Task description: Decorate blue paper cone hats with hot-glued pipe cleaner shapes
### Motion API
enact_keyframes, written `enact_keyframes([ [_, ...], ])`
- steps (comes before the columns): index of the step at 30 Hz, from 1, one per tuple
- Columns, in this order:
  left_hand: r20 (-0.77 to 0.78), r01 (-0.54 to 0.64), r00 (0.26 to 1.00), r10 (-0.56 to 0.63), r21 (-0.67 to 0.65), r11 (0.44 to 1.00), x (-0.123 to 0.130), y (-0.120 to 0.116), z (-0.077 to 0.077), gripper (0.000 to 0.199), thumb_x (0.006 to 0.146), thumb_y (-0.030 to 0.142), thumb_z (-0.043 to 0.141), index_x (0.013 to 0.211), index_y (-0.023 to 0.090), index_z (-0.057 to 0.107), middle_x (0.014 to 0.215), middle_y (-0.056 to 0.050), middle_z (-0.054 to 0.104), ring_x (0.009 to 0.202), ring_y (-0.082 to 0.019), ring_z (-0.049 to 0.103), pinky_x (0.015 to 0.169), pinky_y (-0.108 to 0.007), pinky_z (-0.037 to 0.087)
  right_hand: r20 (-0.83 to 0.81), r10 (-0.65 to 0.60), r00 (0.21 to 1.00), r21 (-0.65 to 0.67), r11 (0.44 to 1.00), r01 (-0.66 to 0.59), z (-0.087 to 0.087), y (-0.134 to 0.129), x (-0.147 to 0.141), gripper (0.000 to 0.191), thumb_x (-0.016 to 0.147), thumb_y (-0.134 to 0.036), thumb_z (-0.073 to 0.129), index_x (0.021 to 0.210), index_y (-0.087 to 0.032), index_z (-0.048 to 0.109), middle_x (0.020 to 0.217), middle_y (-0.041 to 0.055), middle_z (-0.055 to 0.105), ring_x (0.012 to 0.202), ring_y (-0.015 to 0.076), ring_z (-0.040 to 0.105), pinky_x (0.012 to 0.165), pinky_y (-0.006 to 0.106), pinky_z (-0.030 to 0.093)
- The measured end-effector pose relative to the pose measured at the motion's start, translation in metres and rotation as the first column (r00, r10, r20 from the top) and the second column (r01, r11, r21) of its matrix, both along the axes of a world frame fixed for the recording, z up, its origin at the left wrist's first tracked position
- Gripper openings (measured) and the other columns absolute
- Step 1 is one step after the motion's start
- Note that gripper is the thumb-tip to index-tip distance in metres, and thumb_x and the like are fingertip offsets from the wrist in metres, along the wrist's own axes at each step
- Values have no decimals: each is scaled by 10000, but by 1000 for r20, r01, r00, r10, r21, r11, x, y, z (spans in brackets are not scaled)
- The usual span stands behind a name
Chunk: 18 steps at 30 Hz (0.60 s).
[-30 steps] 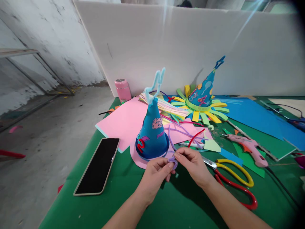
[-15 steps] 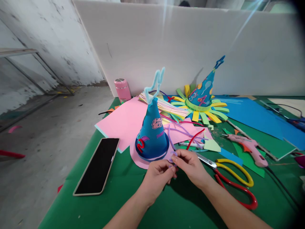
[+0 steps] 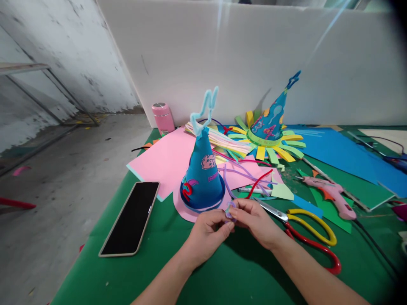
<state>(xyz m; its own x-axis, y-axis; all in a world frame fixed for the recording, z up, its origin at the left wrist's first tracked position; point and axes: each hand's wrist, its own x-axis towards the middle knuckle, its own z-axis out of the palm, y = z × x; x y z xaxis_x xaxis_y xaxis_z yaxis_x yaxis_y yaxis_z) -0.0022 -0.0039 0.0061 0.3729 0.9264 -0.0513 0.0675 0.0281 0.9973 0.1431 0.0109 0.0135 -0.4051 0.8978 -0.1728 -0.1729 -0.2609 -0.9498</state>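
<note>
A small curled purple pipe cleaner is pinched between the fingertips of my left hand and my right hand, which meet over the green table. Just behind them a blue cone hat stands upright on a pink paper disc. A light-blue bent pipe cleaner rises from its tip, and a red curl sits on its lower left side. Scissors with yellow and red handles lie beside my right hand. Loose purple pipe cleaners and a red one lie beyond my hands.
A phone lies at left, near pink paper. At the back are a pink bottle, paper strips and a second hat with a fringed brim. A pink glue gun and blue sheets are at right.
My fingers have shifted slightly around the purple piece, and its curl shows a little more. The surroundings sit slightly higher in the view; nothing on the table has visibly moved.
</note>
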Motion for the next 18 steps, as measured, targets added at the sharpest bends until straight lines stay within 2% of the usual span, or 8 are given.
enact_keyframes([
  [5,108,-91,988,112,-180,979,1,0,-1,187,693,315,589,695,128,595,591,3,529,508,-88,425,482,-209,324,116,-86,990,184,981,64,-2,3,0,207,754,-299,555,609,-161,503,548,-43,458,512,83,421,509,205,327],
  [10,168,-148,970,179,-181,972,-2,1,-4,257,751,356,518,610,142,527,542,24,480,470,-69,387,485,-207,287,275,-116,955,328,944,20,-4,2,0,214,761,-270,543,592,-159,475,569,-32,421,534,89,371,503,209,307],
  [14,152,-158,971,187,-183,970,-2,1,-6,242,757,342,520,613,149,505,485,50,415,442,-61,343,460,-205,244,288,-75,955,329,944,-25,0,2,2,184,789,-261,501,639,-154,504,589,-27,421,556,91,375,510,203,309],
  [18,163,-144,969,183,-226,963,0,1,-6,249,753,347,520,603,149,497,523,42,441,433,-55,346,439,-206,232,278,-129,952,336,941,30,2,5,5,174,794,-250,492,653,-150,515,579,-33,421,549,86,369,507,195,313],
])
